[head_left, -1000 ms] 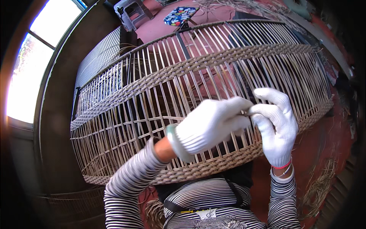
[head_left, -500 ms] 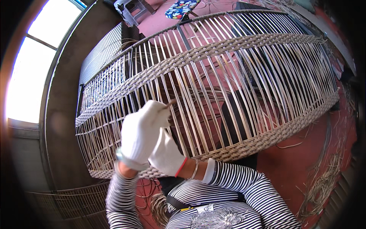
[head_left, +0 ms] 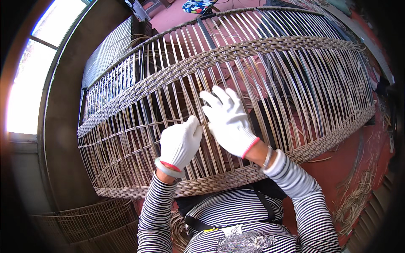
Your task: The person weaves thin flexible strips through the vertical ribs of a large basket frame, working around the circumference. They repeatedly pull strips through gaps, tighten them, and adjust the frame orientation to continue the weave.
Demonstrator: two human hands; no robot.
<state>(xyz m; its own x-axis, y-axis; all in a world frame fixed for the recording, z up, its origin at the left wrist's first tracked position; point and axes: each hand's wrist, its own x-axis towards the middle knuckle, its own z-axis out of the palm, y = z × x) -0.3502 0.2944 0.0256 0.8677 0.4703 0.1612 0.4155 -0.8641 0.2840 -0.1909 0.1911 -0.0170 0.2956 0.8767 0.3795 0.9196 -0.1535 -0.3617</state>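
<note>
A large woven wicker frame (head_left: 236,175) lies across my lap, with long upright strands between braided bands. My left hand (head_left: 181,141), in a white glove, is closed, its thumb and forefinger pinching a short brown wicker strand (head_left: 202,124) by the uprights. Most of that strand is hidden in the glove and among the uprights. Just to its right, my right hand (head_left: 229,120), gloved too, lies over the uprights with its fingers spread and nothing visible in it. Thin crosswise strands (head_left: 139,127) run through the uprights left of my left hand.
Loose strands (head_left: 356,202) lie in heaps on the red floor at the right. A second woven piece (head_left: 97,215) stands at lower left, below a dark wall beside the window (head_left: 33,84). A patterned stool seat (head_left: 198,6) is beyond the frame's far edge.
My hands were together and crossed over the left part of the frame. Now they are apart: the right has moved up and right and spread open, the left has come right and lower.
</note>
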